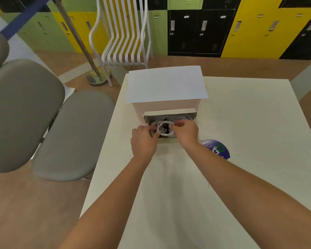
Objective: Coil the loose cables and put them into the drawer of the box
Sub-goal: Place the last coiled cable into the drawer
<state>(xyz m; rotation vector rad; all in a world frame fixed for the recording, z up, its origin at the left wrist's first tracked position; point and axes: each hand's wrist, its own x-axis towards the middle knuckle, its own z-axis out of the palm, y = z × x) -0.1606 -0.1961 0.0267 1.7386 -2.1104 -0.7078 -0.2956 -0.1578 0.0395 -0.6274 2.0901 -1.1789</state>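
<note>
White box [166,88] on the counter [241,123] — drawer [169,116] pulled open at its front. Coiled white cable [165,128] over the drawer, pinched by left hand [144,141] and right hand [186,133] — 2 grips, opposite sides. Blue disc [218,150] right of the drawer.

A pale surface [241,177] carries a white box [166,90] at its far left, drawer [169,116] open, and a blue sticker [217,149] right of centre.

Even, bright overhead light; soft shadows under forearms on counter [241,123]; wide-angle bending at edges; slight blur.
</note>
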